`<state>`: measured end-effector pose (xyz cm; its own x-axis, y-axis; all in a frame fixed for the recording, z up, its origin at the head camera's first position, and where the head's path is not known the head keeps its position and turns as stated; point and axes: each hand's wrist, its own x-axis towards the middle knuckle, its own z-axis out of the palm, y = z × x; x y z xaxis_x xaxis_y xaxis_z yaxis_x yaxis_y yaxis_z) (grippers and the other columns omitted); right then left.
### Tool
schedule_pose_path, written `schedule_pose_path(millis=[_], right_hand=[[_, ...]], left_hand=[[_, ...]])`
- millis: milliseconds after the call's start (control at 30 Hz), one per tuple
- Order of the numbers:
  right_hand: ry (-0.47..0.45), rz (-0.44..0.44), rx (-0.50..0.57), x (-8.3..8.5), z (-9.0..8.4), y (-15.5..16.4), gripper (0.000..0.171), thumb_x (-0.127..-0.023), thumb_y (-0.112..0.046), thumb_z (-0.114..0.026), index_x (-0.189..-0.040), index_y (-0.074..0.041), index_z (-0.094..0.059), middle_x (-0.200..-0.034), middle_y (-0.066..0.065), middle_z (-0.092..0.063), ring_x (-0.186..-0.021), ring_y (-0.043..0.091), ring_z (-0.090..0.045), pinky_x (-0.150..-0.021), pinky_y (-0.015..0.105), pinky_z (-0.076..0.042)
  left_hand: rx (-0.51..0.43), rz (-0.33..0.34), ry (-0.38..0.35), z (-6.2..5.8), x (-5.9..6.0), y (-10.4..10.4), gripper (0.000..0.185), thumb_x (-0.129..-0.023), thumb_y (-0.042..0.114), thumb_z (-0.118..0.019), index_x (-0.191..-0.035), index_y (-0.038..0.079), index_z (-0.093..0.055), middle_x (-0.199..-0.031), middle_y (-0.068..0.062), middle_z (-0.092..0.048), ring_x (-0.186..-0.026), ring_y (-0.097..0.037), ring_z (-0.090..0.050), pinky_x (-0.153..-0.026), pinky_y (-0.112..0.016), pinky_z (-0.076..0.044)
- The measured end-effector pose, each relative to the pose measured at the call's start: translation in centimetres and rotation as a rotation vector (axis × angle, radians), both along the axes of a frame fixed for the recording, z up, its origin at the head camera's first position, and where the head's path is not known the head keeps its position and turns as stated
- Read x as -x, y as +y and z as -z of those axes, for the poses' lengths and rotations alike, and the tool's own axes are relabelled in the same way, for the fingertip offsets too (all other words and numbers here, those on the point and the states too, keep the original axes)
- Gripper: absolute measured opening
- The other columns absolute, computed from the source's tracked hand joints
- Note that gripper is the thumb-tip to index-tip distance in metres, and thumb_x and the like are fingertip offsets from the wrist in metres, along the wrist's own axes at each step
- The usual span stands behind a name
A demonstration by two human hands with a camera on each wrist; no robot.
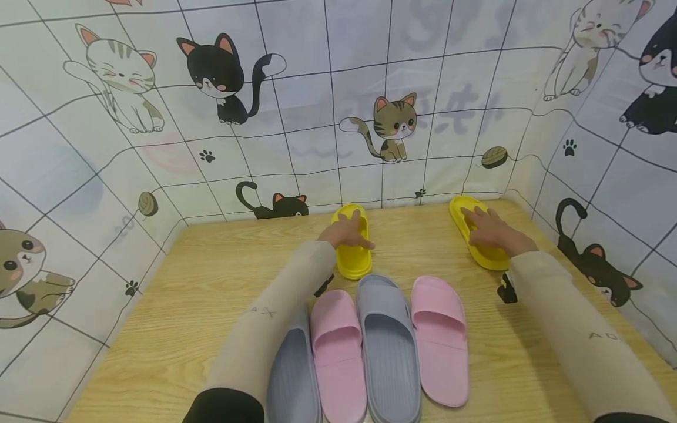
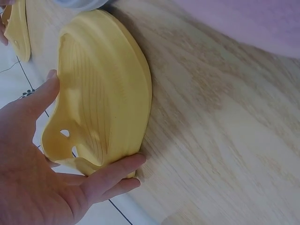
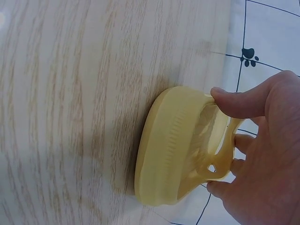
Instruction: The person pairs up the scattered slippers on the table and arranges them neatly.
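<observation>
My left hand reaches over a yellow slipper by the back wall. In the left wrist view, the thumb is at one edge of that slipper and the fingers are at the opposite side, spanning its holed upper. Farther right, my right hand holds the other yellow slipper, which lies slanted on the wooden surface. The right wrist view has the thumb on this slipper's rim, with the other fingers bent at its holed upper.
Between my arms, pink slippers and grey slippers lie alternating in a row on the wooden surface. The left sleeve partly covers one grey slipper. Cat-printed walls enclose the back and both sides.
</observation>
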<state>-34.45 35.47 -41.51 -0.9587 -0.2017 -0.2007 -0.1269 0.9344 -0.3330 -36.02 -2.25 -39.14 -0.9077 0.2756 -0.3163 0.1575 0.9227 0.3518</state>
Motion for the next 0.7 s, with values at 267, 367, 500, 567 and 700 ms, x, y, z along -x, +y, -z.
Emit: schedule_pose_path(millis=[267,367,500,567,700], right_hand=[[-0.002,0.013,-0.003,0.1,0.2,0.0,0.088,-0.085,-0.013,-0.055,-0.162,0.003,-0.015,-0.162,0.044,-0.004,-0.145,0.071,0.001,-0.113,0.086,-0.01],[0.003,0.012,-0.006,0.1,0.2,0.0,0.088,-0.084,-0.013,-0.055,-0.161,0.003,-0.015,-0.162,0.044,-0.004,-0.144,0.071,0.0,-0.113,0.086,-0.01],[0.0,0.016,-0.009,-0.1,0.1,-0.1,0.088,-0.085,-0.013,-0.055,-0.162,0.003,-0.015,-0.162,0.043,-0.004,-0.145,0.07,0.001,-0.113,0.085,-0.009],[-0.005,0.017,-0.005,-0.2,0.0,-0.1,0.088,-0.085,-0.013,-0.054,-0.162,0.003,-0.015,-0.163,0.043,-0.003,-0.145,0.07,0.002,-0.113,0.086,-0.008],[-0.011,0.013,-0.001,-0.4,-0.2,-0.2,0.087,-0.085,-0.012,-0.052,-0.162,0.003,-0.014,-0.162,0.044,-0.003,-0.146,0.07,0.004,-0.113,0.086,-0.007]], left_hand=[[0.004,-0.008,0.0,-0.1,-0.3,0.8,0.108,-0.091,0.055,-0.073,-0.167,0.021,-0.005,-0.171,-0.029,-0.007,-0.142,-0.046,-0.047,-0.119,-0.061,-0.039],[0.013,-0.019,0.002,-0.1,-0.2,1.1,0.108,-0.09,0.055,-0.074,-0.167,0.022,-0.005,-0.171,-0.027,-0.009,-0.142,-0.044,-0.048,-0.119,-0.06,-0.041],[0.019,-0.027,-0.005,-0.1,-0.1,1.4,0.108,-0.09,0.055,-0.074,-0.166,0.023,-0.005,-0.171,-0.027,-0.01,-0.141,-0.044,-0.049,-0.119,-0.059,-0.041],[0.022,-0.025,-0.01,-0.1,0.1,1.5,0.108,-0.09,0.055,-0.074,-0.167,0.022,-0.004,-0.171,-0.027,-0.009,-0.14,-0.043,-0.05,-0.119,-0.058,-0.041],[0.044,-0.024,-0.016,-0.1,0.2,1.8,0.113,-0.09,0.056,-0.074,-0.167,0.018,-0.001,-0.172,-0.026,-0.008,-0.139,-0.041,-0.053,-0.12,-0.056,-0.041]])
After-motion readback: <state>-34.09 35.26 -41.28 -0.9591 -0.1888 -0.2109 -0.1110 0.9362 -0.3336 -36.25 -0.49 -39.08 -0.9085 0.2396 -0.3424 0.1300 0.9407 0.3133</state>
